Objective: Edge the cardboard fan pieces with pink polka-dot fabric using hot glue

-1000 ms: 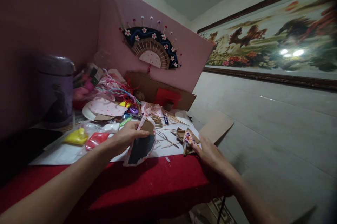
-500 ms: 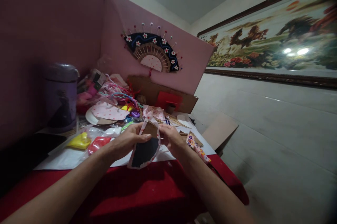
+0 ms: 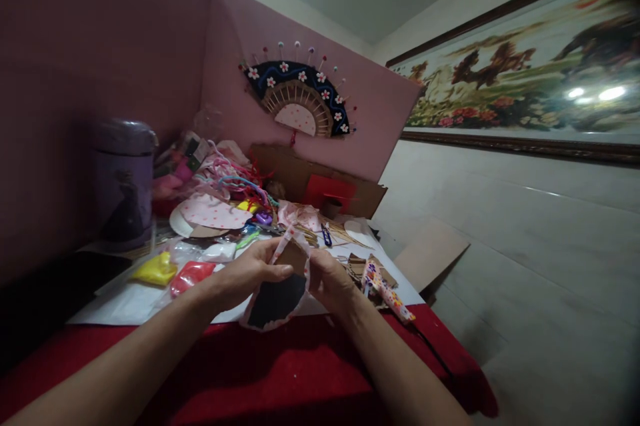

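Observation:
Between my hands, a fabric-edged cardboard piece (image 3: 277, 303) is held up over the table's front edge. Its facing side is part brown, part dark, with pale pink-spotted cloth folded round the rim. My left hand (image 3: 264, 265) grips its left edge, thumb lying across the front. At the right edge is my right hand (image 3: 327, 276), closed, its fingertips mostly hidden behind the piece. A pink-spotted round piece (image 3: 215, 211) lies beyond my left hand. Right of my right hand rests a floral cloth strip (image 3: 387, 293) beside cardboard scraps.
Bags of yellow clay (image 3: 156, 269) and red clay (image 3: 191, 277) lie at left. Behind them stand a purple canister (image 3: 125, 186) and a heap of pink cords (image 3: 225, 169). A decorated fan (image 3: 300, 96) hangs on the pink panel. Red cloth (image 3: 280, 373) covers the table front.
The view has shifted slightly, so the scene sits further right. My right hand has slid down along the piece's right edge and curled more. My left hand keeps its grip.

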`<action>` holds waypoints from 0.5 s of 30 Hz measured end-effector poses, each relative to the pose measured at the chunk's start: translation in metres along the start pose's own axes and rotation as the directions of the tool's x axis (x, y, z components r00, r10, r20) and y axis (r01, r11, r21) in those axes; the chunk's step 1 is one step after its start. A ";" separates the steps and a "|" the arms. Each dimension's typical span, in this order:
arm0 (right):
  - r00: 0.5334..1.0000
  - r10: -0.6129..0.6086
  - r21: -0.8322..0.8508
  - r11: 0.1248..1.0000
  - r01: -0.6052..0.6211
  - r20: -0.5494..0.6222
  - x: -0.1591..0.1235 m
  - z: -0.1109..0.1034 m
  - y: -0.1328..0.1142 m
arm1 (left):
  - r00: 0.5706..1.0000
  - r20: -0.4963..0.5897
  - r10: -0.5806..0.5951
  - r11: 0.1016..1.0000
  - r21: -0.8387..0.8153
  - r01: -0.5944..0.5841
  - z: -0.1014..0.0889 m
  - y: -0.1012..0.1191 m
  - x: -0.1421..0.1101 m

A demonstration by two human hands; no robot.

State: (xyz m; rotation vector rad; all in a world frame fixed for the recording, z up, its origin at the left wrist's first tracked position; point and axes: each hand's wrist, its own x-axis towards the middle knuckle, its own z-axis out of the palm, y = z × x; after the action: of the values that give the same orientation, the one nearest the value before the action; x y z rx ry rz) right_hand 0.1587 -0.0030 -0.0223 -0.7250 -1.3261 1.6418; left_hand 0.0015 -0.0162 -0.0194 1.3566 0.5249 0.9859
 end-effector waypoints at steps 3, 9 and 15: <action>1.000 0.015 -0.022 1.000 -0.016 -0.025 0.000 -0.003 0.001 | 1.000 0.006 -0.016 1.000 0.008 0.016 0.001 0.001 0.000; 0.999 0.016 -0.016 1.000 -0.016 -0.029 0.000 -0.004 0.004 | 1.000 0.011 -0.022 1.000 0.004 0.022 0.000 0.001 0.000; 1.000 0.007 -0.024 1.000 -0.008 -0.005 0.000 -0.003 0.005 | 0.999 -0.014 -0.050 0.998 0.026 0.050 -0.001 0.001 0.000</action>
State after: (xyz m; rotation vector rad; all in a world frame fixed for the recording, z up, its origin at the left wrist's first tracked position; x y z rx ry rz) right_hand 0.1601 -0.0022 -0.0280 -0.7486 -1.3428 1.6315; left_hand 0.0002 -0.0161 -0.0184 1.3553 0.5809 0.9503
